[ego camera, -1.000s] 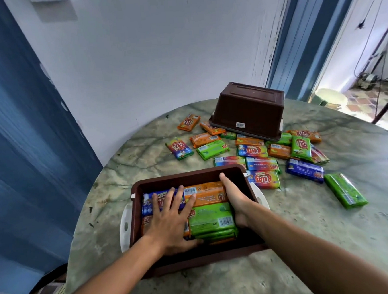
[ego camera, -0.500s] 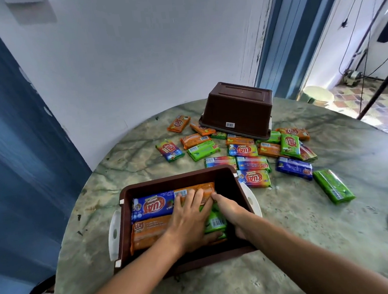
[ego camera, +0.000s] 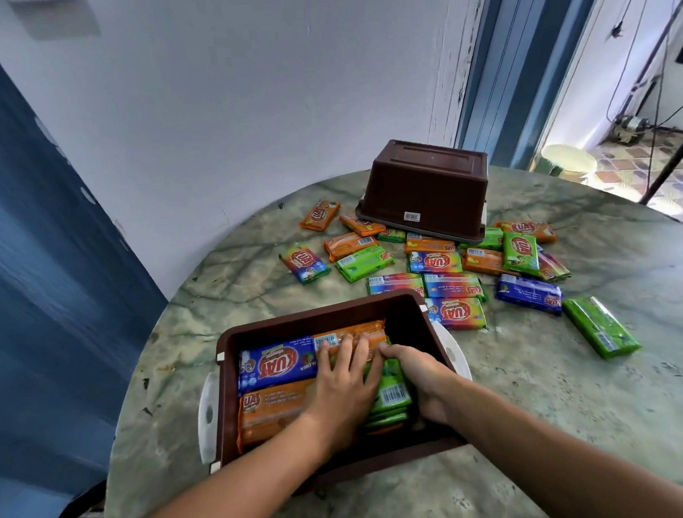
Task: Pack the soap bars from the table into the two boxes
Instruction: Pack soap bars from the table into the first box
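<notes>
Down at six o'clock inside the near box [ego camera: 328, 315], left hand [ego camera: 343, 385] flat on orange soap bar [ego camera: 352, 333], right hand [ego camera: 420, 375] gripping green soap bars [ego camera: 391, 394].

2 brown boxes: upright [ego camera: 411, 308], overturned [ego camera: 424, 189]. ~17 loose soap bars [ego camera: 454, 313] on table; exact count unclear. 2 hands.

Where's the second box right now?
Head view: the second box sits upside down at the table's far side, loose soap bars around it.
</notes>
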Available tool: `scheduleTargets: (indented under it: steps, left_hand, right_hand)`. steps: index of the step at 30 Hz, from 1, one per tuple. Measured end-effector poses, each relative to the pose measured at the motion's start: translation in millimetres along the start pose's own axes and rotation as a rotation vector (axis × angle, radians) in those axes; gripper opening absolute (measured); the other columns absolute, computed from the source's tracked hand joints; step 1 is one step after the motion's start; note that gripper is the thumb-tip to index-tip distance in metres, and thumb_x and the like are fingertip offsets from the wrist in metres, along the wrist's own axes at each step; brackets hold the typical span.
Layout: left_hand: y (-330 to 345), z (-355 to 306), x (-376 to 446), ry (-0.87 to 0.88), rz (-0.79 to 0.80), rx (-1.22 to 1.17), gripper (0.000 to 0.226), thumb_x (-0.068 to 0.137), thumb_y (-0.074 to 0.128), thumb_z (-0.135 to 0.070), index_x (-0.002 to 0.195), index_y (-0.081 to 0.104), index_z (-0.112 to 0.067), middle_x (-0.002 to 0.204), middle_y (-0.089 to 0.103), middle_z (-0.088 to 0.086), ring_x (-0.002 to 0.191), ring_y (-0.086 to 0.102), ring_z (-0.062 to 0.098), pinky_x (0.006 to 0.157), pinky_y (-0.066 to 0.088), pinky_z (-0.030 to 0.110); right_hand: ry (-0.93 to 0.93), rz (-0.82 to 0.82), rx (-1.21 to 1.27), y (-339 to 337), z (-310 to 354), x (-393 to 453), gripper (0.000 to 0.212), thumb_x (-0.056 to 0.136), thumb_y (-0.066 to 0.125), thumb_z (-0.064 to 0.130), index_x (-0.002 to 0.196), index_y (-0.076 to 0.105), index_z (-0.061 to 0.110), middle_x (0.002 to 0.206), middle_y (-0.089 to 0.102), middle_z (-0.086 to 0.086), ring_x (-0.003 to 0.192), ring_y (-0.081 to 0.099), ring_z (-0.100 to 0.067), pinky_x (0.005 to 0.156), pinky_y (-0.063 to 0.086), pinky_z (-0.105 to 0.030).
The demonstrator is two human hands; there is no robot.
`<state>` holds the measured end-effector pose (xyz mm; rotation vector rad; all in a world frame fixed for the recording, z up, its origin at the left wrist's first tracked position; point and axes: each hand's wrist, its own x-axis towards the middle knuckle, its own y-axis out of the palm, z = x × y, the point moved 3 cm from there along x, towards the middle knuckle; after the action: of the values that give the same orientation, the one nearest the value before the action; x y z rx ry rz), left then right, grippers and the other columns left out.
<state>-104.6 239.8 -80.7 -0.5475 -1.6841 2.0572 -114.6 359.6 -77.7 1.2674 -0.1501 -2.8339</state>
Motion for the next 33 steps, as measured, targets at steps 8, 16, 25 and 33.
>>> scheduleTargets:
  steps: [8,16,25,33]
  left_hand:
    - [14,1,1,0.003,0.006,0.034,0.052,0.084,0.035,-0.030,0.129,0.040,-0.005,0.128,0.056,0.025,0.113,0.057,0.044,0.079,0.050,0.064]
    - [10,3,-1,-0.012,0.058,0.000,0.060,0.083,0.042,-0.033,0.134,0.035,-0.003,0.130,0.056,0.022,0.118,0.054,0.041,0.084,0.050,0.060]
    - [-8,49,-44,-0.232,0.255,-0.012,0.131,0.065,0.068,-0.065,0.148,-0.018,-0.010,0.157,-0.015,0.015,0.144,-0.008,0.037,0.112,0.010,0.063]
    - [-49,89,-60,-0.302,-0.150,-0.630,0.080,0.078,0.052,-0.064,0.143,0.038,-0.020,0.141,0.045,0.001,0.128,0.040,0.013,0.106,0.038,0.036]
  right_hand:
    - [-0.058,-0.059,0.093,12,3,1,0.028,0.094,0.047,0.026,0.101,0.067,0.008,0.076,0.070,-0.017,0.064,0.067,-0.030,0.058,0.050,-0.030]
    - [-0.107,-0.055,-0.231,9,3,1,0.051,0.095,0.043,0.045,0.121,0.059,0.004,0.105,0.069,-0.014,0.095,0.066,-0.027,0.085,0.052,-0.036]
    - [-0.180,-0.140,-0.239,33,22,11,0.044,0.096,0.051,0.035,0.126,0.043,0.004,0.110,0.060,-0.012,0.099,0.062,-0.028,0.086,0.052,-0.037]
    - [-0.606,-0.104,-0.755,9,50,-42,0.018,0.093,0.056,0.013,0.108,0.057,0.024,0.090,0.062,0.007,0.072,0.061,-0.005,0.062,0.049,-0.011]
